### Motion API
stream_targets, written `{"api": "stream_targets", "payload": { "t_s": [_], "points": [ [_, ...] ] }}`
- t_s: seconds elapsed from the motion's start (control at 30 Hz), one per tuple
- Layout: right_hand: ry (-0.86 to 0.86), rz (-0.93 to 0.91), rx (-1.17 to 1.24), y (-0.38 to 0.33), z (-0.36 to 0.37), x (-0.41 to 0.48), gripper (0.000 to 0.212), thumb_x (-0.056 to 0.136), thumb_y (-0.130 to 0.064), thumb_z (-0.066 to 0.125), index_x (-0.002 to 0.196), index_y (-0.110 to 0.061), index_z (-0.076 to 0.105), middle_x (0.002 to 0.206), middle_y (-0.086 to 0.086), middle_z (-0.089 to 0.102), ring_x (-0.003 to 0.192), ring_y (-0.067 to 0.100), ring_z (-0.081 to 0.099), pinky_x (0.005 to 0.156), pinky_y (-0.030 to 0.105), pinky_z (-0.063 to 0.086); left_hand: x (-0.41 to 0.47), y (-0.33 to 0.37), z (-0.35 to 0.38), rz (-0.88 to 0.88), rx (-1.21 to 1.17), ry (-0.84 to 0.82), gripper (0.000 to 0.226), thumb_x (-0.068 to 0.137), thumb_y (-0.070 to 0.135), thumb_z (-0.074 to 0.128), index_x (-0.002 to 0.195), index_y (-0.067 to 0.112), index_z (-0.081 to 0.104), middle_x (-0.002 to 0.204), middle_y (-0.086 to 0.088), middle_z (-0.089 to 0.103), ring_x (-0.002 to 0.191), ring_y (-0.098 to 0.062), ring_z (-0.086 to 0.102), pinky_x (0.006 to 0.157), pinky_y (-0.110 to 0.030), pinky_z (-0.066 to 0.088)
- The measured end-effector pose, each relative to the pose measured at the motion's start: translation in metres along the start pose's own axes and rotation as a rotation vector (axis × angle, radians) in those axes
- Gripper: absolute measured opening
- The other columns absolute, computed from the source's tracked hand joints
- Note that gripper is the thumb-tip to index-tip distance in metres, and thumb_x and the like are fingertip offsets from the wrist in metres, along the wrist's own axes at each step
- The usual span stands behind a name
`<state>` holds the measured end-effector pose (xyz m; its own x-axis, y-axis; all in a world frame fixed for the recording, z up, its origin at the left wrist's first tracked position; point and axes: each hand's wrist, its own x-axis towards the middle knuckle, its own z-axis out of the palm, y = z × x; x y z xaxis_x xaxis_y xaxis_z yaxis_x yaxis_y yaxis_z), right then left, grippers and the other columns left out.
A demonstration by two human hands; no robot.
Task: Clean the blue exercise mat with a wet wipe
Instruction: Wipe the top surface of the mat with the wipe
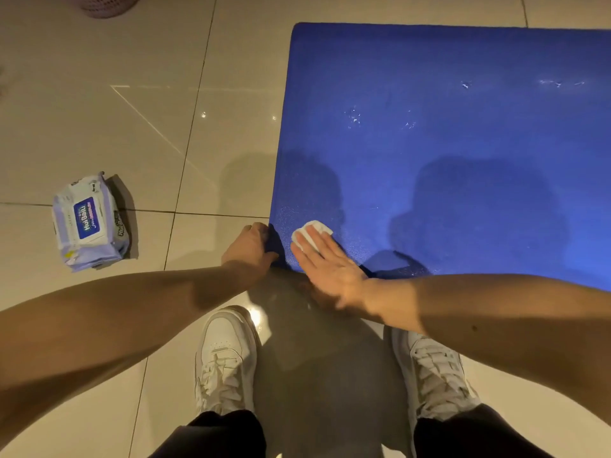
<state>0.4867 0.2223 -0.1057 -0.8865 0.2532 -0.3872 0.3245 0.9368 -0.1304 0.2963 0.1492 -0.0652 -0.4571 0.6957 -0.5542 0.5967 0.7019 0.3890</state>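
I see the blue exercise mat spread flat on the tiled floor, filling the upper right of the frame, with its near-left corner at centre frame just above my white shoes. My left hand has its fingers curled round that corner and pinches the edge, which looks slightly lifted. My right hand lies flat with its fingers straight and together, pressing the folded wet wipe onto the mat just inside the same corner. I judge the job is near its start: only this corner is under the wipe, and the wide blue surface toward the top and right is yet to be covered. To do this stroke well I would keep the palm low and the pressure even, so the wipe stays under the fingertips and does not roll up on the textured surface. The left hand should hold the corner down and taut rather than raised, or the mat will creep across the glossy tiles with each push. I would work in overlapping lanes away from the corner and toward the small pale flecks in the upper middle of the mat, which may need a firmer rub. When the wipe dries or soils, the pack of wipes lies on the floor at the left of the frame, well apart from the mat.
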Motion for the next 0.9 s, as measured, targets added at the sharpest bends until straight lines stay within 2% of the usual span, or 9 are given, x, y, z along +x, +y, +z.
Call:
{"api": "stream_targets", "payload": {
  "t_s": [0.07, 0.1, 0.2, 0.27, 0.43, 0.57, 0.7, 0.73, 0.9],
  "points": [
    [-0.091, 0.009, -0.026, -0.003, 0.005, 0.006, 0.108, 0.082, -0.023, 0.077, 0.159, -0.007, 0.003, 0.167, 0.014, -0.002, 0.151, 0.042, -0.017, 0.121, 0.055, -0.017, 0.000, 0.000, 0.000, -0.016, 0.005, -0.008, 0.057, 0.085, 0.021, 0.073, 0.136, 0.014, 0.049, 0.123, -0.006, 0.059, 0.109, -0.027, 0.060, 0.095, -0.042, 0.050],
    [-0.044, 0.024, -0.054, -0.003, 0.006, 0.007, 0.104, 0.083, -0.026, 0.076, 0.159, -0.010, 0.006, 0.168, 0.011, 0.000, 0.151, 0.043, -0.016, 0.121, 0.057, -0.014, 0.000, 0.000, 0.000, -0.017, 0.006, -0.012, 0.058, 0.085, 0.022, 0.073, 0.136, 0.014, 0.049, 0.123, -0.007, 0.060, 0.109, -0.027, 0.060, 0.095, -0.042, 0.050],
    [0.037, 0.006, -0.027, 0.002, 0.001, 0.002, 0.073, 0.107, -0.038, 0.041, 0.162, -0.022, -0.005, 0.168, 0.001, -0.016, 0.148, 0.043, -0.027, 0.118, 0.064, -0.011, 0.001, 0.001, -0.001, -0.026, 0.009, -0.015, 0.056, 0.084, 0.022, 0.073, 0.134, 0.013, 0.049, 0.120, -0.006, 0.061, 0.107, -0.027, 0.061, 0.093, -0.041, 0.050],
    [0.031, 0.055, -0.011, 0.007, -0.011, 0.000, 0.071, 0.107, -0.051, 0.023, 0.160, -0.022, -0.014, 0.166, -0.001, -0.024, 0.148, 0.041, -0.030, 0.120, 0.062, -0.007, 0.002, 0.001, -0.001, -0.034, -0.003, -0.016, 0.055, 0.083, 0.021, 0.074, 0.132, 0.013, 0.050, 0.116, -0.006, 0.063, 0.104, -0.027, 0.062, 0.091, -0.041, 0.051],
    [0.100, 0.163, 0.023, 0.020, -0.028, 0.010, 0.076, 0.107, -0.051, 0.017, 0.158, -0.008, -0.018, 0.167, 0.008, -0.021, 0.151, 0.030, -0.026, 0.126, 0.046, -0.004, 0.000, 0.000, 0.000, -0.069, -0.094, -0.006, 0.051, 0.084, 0.017, 0.074, 0.131, 0.011, 0.053, 0.112, -0.004, 0.064, 0.101, -0.024, 0.062, 0.084, -0.031, 0.047],
    [0.083, 0.095, -0.014, 0.008, -0.022, 0.015, 0.075, 0.108, -0.047, 0.020, 0.157, -0.001, -0.013, 0.165, 0.018, -0.020, 0.150, 0.038, -0.024, 0.125, 0.049, -0.005, -0.002, -0.004, 0.000, -0.099, -0.088, 0.000, 0.036, 0.088, 0.017, 0.069, 0.123, 0.013, 0.061, 0.108, -0.001, 0.067, 0.090, -0.017, 0.057, 0.078, -0.026, 0.042],
    [0.120, -0.225, -0.294, -0.017, 0.007, 0.009, 0.068, 0.102, 0.001, 0.043, 0.158, 0.001, 0.005, 0.166, 0.025, -0.004, 0.150, 0.046, -0.008, 0.124, 0.054, 0.002, -0.001, -0.002, -0.005, -0.120, -0.064, 0.004, 0.031, 0.089, 0.017, 0.066, 0.121, 0.015, 0.066, 0.105, -0.001, 0.066, 0.090, -0.019, 0.058, 0.078, -0.027, 0.044],
    [0.124, -0.269, -0.343, -0.014, 0.006, 0.008, 0.067, 0.101, 0.003, 0.042, 0.159, -0.001, 0.007, 0.167, 0.023, -0.003, 0.151, 0.044, -0.008, 0.123, 0.052, 0.000, 0.000, -0.001, -0.006, -0.125, -0.060, 0.004, 0.029, 0.089, 0.015, 0.064, 0.119, 0.015, 0.066, 0.104, -0.002, 0.067, 0.089, -0.019, 0.057, 0.078, -0.027, 0.044],
    [0.136, -0.210, -0.049, 0.034, -0.035, 0.028, 0.074, 0.106, -0.036, 0.042, 0.162, -0.009, 0.001, 0.169, 0.008, -0.005, 0.156, 0.026, -0.009, 0.127, 0.039, -0.003, 0.002, -0.001, -0.006, -0.144, -0.086, 0.013, 0.025, 0.087, 0.012, 0.067, 0.112, 0.014, 0.066, 0.105, -0.005, 0.068, 0.091, -0.021, 0.059, 0.078, -0.027, 0.044]
  ]
}}
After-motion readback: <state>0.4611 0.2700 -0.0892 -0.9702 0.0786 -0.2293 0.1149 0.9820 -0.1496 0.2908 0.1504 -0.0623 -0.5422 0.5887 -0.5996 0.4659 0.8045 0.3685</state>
